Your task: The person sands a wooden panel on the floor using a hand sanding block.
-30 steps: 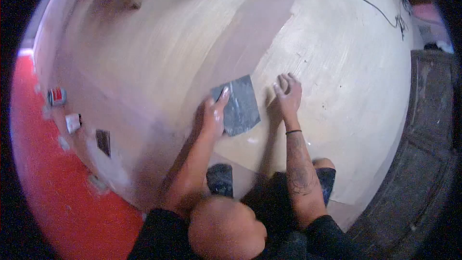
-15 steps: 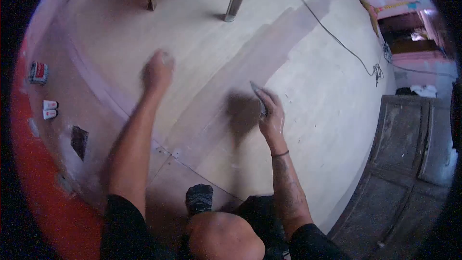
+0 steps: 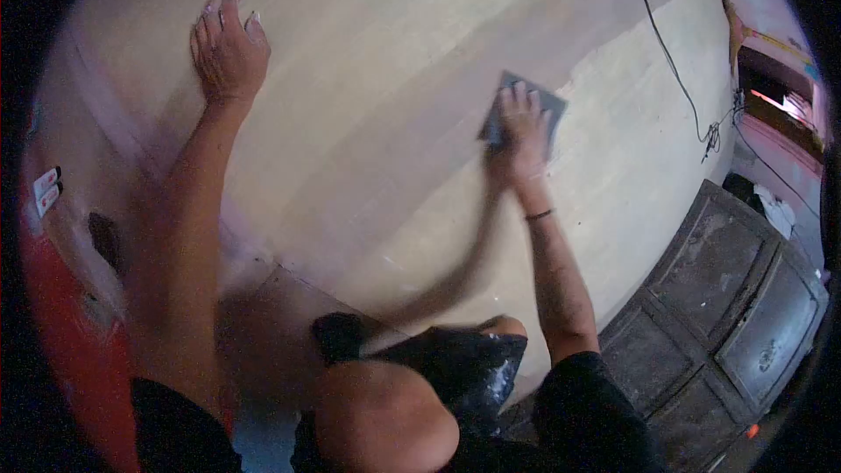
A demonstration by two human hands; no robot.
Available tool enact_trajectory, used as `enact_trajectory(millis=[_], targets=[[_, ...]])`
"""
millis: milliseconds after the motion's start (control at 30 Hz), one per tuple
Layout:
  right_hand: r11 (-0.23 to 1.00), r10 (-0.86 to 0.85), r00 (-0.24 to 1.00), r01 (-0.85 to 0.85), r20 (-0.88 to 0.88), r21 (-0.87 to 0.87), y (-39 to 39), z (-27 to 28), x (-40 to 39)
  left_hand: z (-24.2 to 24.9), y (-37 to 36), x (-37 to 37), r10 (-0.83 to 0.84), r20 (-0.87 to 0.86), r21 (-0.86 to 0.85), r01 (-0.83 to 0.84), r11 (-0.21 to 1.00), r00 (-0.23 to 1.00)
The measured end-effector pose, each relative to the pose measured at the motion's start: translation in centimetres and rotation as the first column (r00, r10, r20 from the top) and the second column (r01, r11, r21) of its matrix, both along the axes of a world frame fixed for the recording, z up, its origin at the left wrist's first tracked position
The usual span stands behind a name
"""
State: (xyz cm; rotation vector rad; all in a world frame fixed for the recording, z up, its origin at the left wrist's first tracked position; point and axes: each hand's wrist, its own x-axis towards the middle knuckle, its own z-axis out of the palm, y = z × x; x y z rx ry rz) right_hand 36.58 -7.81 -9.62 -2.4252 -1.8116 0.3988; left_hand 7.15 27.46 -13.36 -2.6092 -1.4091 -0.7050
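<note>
A large pale wooden board (image 3: 377, 105) lies flat under me. My right hand (image 3: 522, 127) presses flat on a grey sheet of sandpaper (image 3: 550, 105), fingers spread over it, far out on the board's right part. My left hand (image 3: 228, 48) rests palm down on the bare wood at the far left, fingers apart, holding nothing. A darker band runs across the board between the two hands.
A black cable (image 3: 679, 70) trails over the board's right side. A dark panelled door (image 3: 736, 307) lies at the lower right. Small white and red packets (image 3: 45, 191) and a dark patch (image 3: 103, 241) sit at the left edge, beside red floor (image 3: 74, 359).
The sandpaper passed from my left hand to my right, which now lays it flat farther out on the board. My left hand reached forward and set down on the wood.
</note>
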Motion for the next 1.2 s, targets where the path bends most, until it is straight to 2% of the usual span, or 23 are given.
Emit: enact_trajectory(millis=[33, 67, 100, 133, 233, 333, 433, 467, 500, 533, 633, 667, 700, 733, 800, 833, 867, 967, 1000, 1033, 1067, 1167, 1200], targets=[[0.998, 0.049, 0.999, -0.049, 0.014, 0.044, -0.4, -0.1, -5.0, -0.4, -0.1, -0.2, -0.005, -0.010, -0.022, 0.004, 1.000, 1.000], [0.925, 0.284, 0.959, -0.275, -0.002, -0.264, -0.8, 1.2, -9.4, -0.5, 0.0, -0.3, 0.002, -0.047, -0.015, -0.003, 1.000, 0.999], [0.832, 0.534, 0.845, -0.533, -0.034, -0.155, -2.2, 1.7, -12.5, -0.3, 0.2, -0.3, 0.015, -0.083, -0.001, -0.015, 1.000, 0.996], [0.798, 0.537, 0.783, -0.592, -0.316, -0.112, -3.1, 3.3, -13.2, 0.0, 0.1, -0.3, 0.013, -0.092, -0.007, -0.014, 1.000, 0.996], [0.818, 0.567, 0.822, -0.570, -0.056, -0.076, -1.1, 1.9, -4.8, 0.3, -0.1, -0.4, 0.016, -0.129, -0.061, -0.024, 0.998, 0.991], [0.979, 0.159, 0.985, -0.166, -0.062, -0.119, 0.6, 0.6, 1.3, 0.2, -0.3, -0.7, -0.002, -0.129, -0.083, -0.009, 0.997, 0.992], [0.995, -0.086, 0.995, 0.084, -0.042, -0.046, 1.0, 0.7, -8.1, 0.7, 0.2, -0.7, 0.005, -0.114, -0.069, -0.013, 0.998, 0.993], [0.987, -0.085, 0.974, 0.052, -0.209, -0.154, 0.6, 0.5, -14.5, 0.3, 0.1, -0.8, 0.025, -0.121, -0.064, -0.033, 0.997, 0.992], [0.924, 0.307, 0.951, -0.305, -0.026, -0.233, -0.9, 2.0, -20.3, 0.1, -0.3, -1.1, 0.043, -0.138, -0.075, -0.054, 0.996, 0.989], [0.919, 0.329, 0.863, -0.386, -0.383, -0.081, -2.8, 3.0, -23.3, 0.1, -0.7, -0.9, 0.045, -0.136, -0.080, -0.057, 0.995, 0.990], [0.837, 0.505, 0.762, -0.547, -0.405, 0.013, -4.3, 1.2, -19.7, 0.4, -0.6, -0.8, 0.056, -0.119, -0.122, -0.070, 0.990, 0.991], [0.780, 0.596, 0.800, -0.558, 0.068, -0.282, -3.3, 0.4, -16.0, 0.3, -0.8, -0.7, 0.041, -0.108, -0.103, -0.053, 0.993, 0.993], [0.950, 0.272, 0.899, -0.307, -0.345, -0.051, -1.6, 0.3, -9.6, 0.1, -1.0, -0.5, 0.025, -0.100, -0.089, -0.034, 0.995, 0.995], [0.950, 0.309, 0.945, -0.313, -0.108, -0.020, -0.1, -0.2, -3.9, 0.2, -1.1, -0.5, 0.035, -0.114, -0.092, -0.046, 0.995, 0.993], [0.996, -0.076, 0.959, 0.087, -0.274, 0.028, 1.7, -2.4, 6.3, 0.2, -1.1, -0.4, 0.045, -0.170, -0.066, -0.056, 0.996, 0.984], [0.992, -0.106, 0.993, 0.110, -0.057, 0.065, 3.3, 0.4, 5.9, -0.1, -1.4, -0.6, 0.047, -0.186, -0.079, -0.063, 0.995, 0.981], [0.977, -0.175, 0.981, 0.184, -0.088, 0.105, 2.1, -1.4, 3.7, -0.4, -1.5, -0.8, 0.043, -0.164, -0.074, -0.055, 0.996, 0.986], [0.957, 0.070, 0.998, -0.069, -0.005, -0.283, -0.3, 0.0, -12.6, 1.5, -2.2, 0.1, 0.058, -0.161, -0.169, -0.085, 0.982, 0.985], [0.991, 0.028, 0.962, -0.061, -0.271, -0.115, -2.8, -0.4, -19.6, 2.2, -2.2, 0.2, 0.079, -0.190, -0.270, -0.130, 0.954, 0.979], [0.900, 0.388, 0.921, -0.385, -0.028, -0.204, -3.9, 1.6, -25.4, 1.6, -1.8, 0.0, 0.082, -0.187, -0.266, -0.131, 0.955, 0.979], [0.946, 0.257, 0.825, -0.321, -0.503, -0.041, -5.4, 2.6, -28.5, 0.2, -1.4, -0.6, 0.056, -0.155, -0.163, -0.081, 0.983, 0.986], [0.835, 0.516, 0.826, -0.544, -0.229, -0.085, -5.6, 1.0, -23.7, -0.4, -1.1, -0.7, 0.040, -0.141, -0.083, -0.052, 0.995, 0.989], [0.925, 0.377, 0.898, -0.377, -0.227, 0.044, -5.6, -1.9, -19.1, -0.3, -1.4, -0.6, 0.049, -0.158, -0.119, -0.069, 0.991, 0.986]])
